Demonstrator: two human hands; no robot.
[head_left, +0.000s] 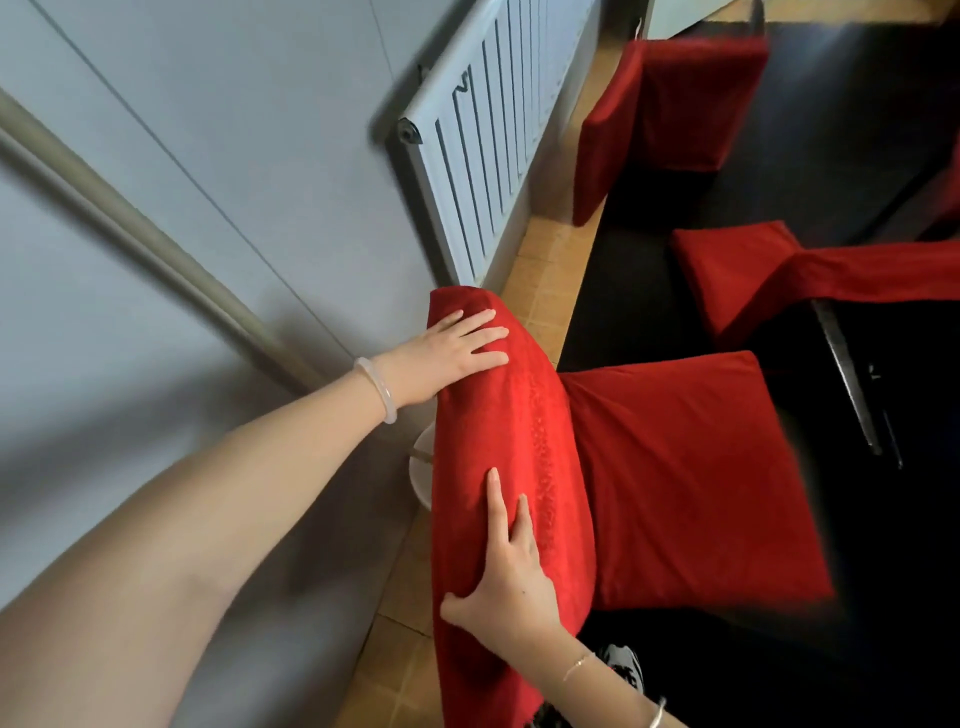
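Person stands over a red patterned fabric-covered chair back, both hands on it. The chair back runs from 12 to 6 o'clock through the middle of the view, top edge facing the person.

Left hand lies flat on the far end, at the chair back's 12 o'clock, fingers straight and a little spread, holding nothing, just resting on the cloth. Pale translucent bangle on that wrist.

Right hand presses flat on the near end, toward 6 o'clock, fingers straight and pointing to 12, thumb spread out to 9 along the cloth edge. No curl, no pinch. Thin chain bracelet on that wrist.

Red square seat cushion touches the chair back at its 3 o'clock. Second red fabric-covered chair is well apart at 1 o'clock. White ribbed metal radiator hangs on the grey wall at 12 o'clock. Beige round pipe runs along the wall at 10 o'clock. Tan tiled floor shows between radiator and chairs.
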